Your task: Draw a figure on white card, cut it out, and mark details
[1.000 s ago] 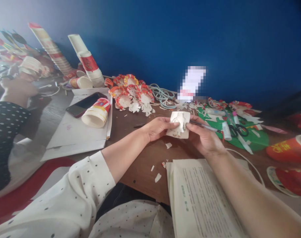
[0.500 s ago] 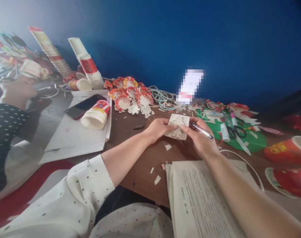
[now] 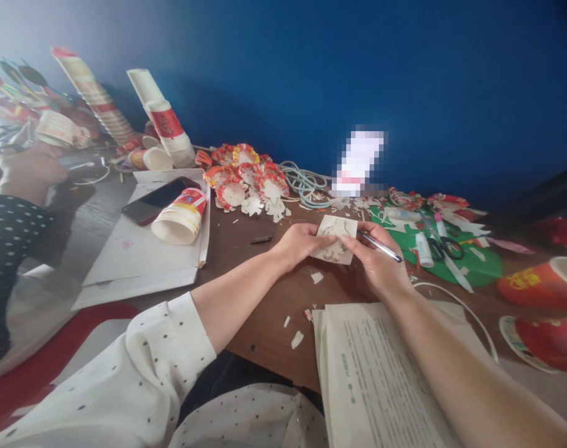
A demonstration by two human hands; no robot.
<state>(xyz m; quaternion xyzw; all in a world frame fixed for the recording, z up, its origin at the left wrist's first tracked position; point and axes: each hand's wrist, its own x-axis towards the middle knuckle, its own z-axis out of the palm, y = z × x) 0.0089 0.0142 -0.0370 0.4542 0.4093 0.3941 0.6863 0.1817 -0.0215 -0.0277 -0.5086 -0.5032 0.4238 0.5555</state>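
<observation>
Pinching a small square off-white card [image 3: 340, 226] with your left hand [image 3: 299, 244] and right hand [image 3: 382, 264], you also hold a slim silver-and-black pen [image 3: 381, 246] in your right grip.

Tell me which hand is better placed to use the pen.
Probably the right hand: it holds the pen as well as the card's right side. The left hand holds the card's left side and could steady it.

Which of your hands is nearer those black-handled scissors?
Right. The right hand, holding the pen and white card, is left of the scissors; the left hand, at the card's left edge, is farther away.
</observation>
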